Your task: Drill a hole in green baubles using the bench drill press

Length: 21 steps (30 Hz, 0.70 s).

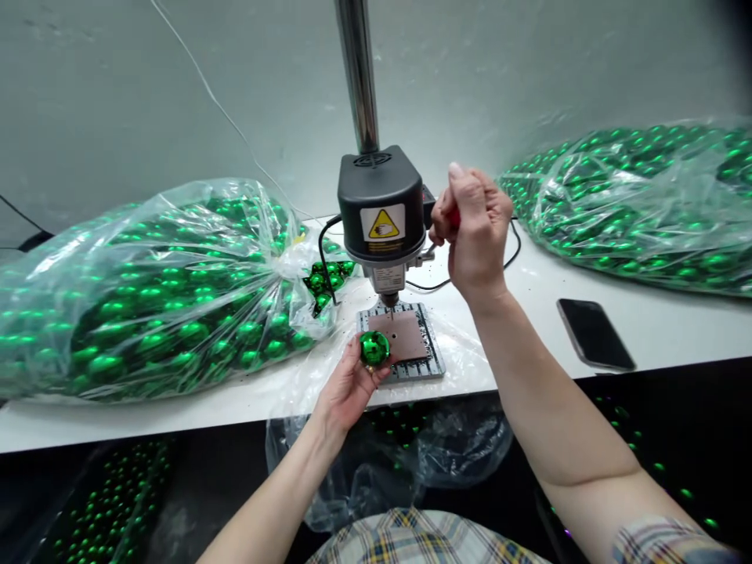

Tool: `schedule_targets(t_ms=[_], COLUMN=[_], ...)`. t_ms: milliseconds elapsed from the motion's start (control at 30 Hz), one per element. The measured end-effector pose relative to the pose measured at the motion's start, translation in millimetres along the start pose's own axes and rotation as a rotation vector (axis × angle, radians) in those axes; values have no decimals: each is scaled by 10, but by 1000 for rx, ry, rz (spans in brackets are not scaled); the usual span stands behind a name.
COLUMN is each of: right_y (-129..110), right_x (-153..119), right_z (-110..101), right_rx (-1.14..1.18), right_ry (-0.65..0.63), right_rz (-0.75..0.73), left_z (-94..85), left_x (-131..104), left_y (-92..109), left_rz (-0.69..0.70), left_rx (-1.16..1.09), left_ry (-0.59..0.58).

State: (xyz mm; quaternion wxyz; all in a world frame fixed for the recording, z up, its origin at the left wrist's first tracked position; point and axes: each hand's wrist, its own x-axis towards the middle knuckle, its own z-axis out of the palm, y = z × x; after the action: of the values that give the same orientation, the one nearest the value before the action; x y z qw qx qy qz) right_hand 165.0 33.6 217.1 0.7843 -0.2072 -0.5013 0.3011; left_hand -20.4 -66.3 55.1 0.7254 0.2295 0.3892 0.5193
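A shiny green ball ornament [374, 348] rests in the fingers of my left hand [354, 382], at the front left of the drill press base. My right hand [475, 227] is wrapped round the red-knobbed lever of the drill press [381, 205], at the right of its black head. Only a bit of the red knob [454, 218] shows between the fingers. Below the chuck [388, 299], a thin drill bit points down at a brownish plate [405, 337] with a dark hole. The plate lies on a slotted metal base [435, 362] speckled with dark bits.
Clear plastic bags full of green balls lie on the white table [235, 411] at left [176, 298] and right [646, 211]. A phone [594, 333] lies at the right. An open plastic bag [464, 454] with green balls hangs below the front edge.
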Motion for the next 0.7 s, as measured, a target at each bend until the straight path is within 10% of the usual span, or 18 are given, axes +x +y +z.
schedule_targets(t_ms=[200, 700], right_y=[-1, 45], right_x=[1, 16], right_z=[-14, -33], right_rx=[-11, 28], right_ry=[5, -24], right_rz=[9, -38], left_z=[-4, -95], left_x=[137, 686], left_y=[41, -106], left_rz=[88, 450], left_rx=[-75, 685], left_ry=[31, 143])
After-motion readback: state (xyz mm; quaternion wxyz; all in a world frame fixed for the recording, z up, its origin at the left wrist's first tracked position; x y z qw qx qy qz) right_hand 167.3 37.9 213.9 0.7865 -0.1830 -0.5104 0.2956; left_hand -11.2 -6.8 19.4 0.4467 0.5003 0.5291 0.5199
